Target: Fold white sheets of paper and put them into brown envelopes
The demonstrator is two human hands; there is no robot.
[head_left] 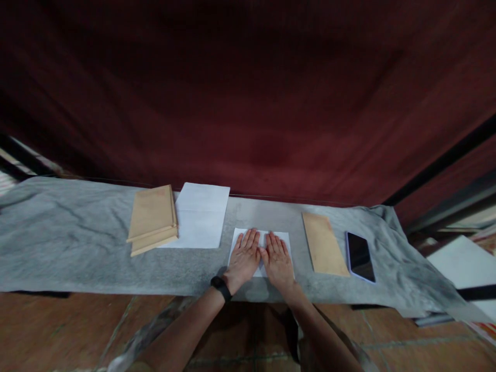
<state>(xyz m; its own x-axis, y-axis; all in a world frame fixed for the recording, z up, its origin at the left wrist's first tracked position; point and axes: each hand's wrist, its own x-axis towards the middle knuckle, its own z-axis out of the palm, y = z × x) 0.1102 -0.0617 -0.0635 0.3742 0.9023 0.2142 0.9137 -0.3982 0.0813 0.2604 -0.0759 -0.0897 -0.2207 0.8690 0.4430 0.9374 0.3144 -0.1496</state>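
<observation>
My left hand (244, 257) and my right hand (277, 260) lie flat side by side, fingers stretched out, pressing on a white folded sheet of paper (285, 238) on the grey cloth (77, 237). A black band sits on my left wrist. To the right of the sheet lies a single brown envelope (324, 243). To the left lies a larger white sheet (201, 214), and beside it a stack of brown envelopes (152, 218).
A dark phone (360, 256) with a light case lies right of the single envelope. A dark red curtain (248, 93) hangs behind the cloth. Reddish floor tiles show below, and white boards at the far right (465, 266).
</observation>
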